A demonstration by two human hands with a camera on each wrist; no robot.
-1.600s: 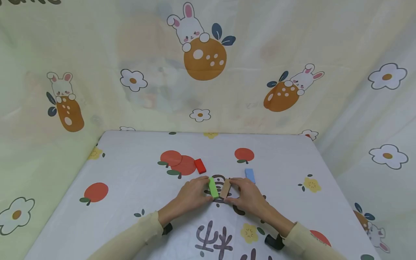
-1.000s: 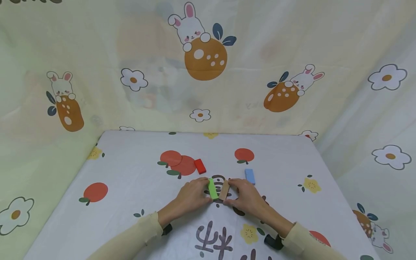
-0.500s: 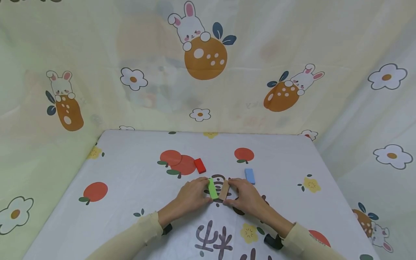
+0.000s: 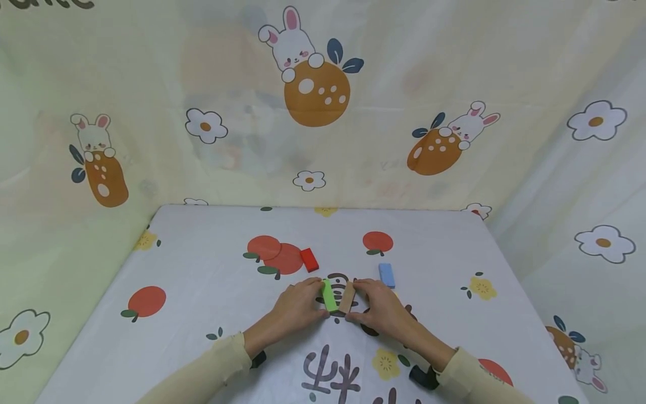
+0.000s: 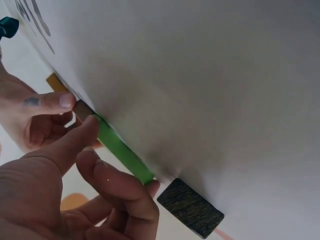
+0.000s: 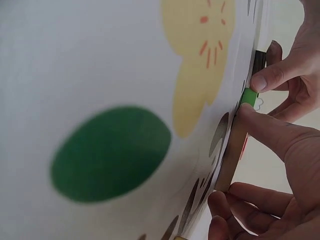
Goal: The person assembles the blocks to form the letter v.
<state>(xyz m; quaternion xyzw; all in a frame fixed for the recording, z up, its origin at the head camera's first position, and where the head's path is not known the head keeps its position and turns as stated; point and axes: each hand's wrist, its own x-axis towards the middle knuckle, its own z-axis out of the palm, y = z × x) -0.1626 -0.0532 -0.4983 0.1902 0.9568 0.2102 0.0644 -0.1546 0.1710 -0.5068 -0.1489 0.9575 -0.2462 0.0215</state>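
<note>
The left hand (image 4: 295, 307) pinches a green block (image 4: 329, 295) lengthwise, thumb at its near end and fingers at its far end. Facing it, the right hand (image 4: 386, 308) grips a light brown block (image 4: 346, 298) the same way. Both blocks lean into a narrow V, their near ends close together. In the left wrist view the green block (image 5: 124, 154) runs between thumb and fingers of the left hand (image 5: 95, 185). The right wrist view shows the brown block (image 6: 231, 152) held by the right hand (image 6: 285, 175); its underside is hidden.
A red block (image 4: 309, 260) lies beyond the left hand, and a blue block (image 4: 387, 275) beyond the right one. The left wrist view has a dark block (image 5: 190, 208) beside the left fingertips. A printed cloth (image 4: 202, 269) covers the table; printed curtains stand around it.
The head view has shifted very slightly. Both hands keep their hold on the green and brown blocks, with no clear movement across the table.
</note>
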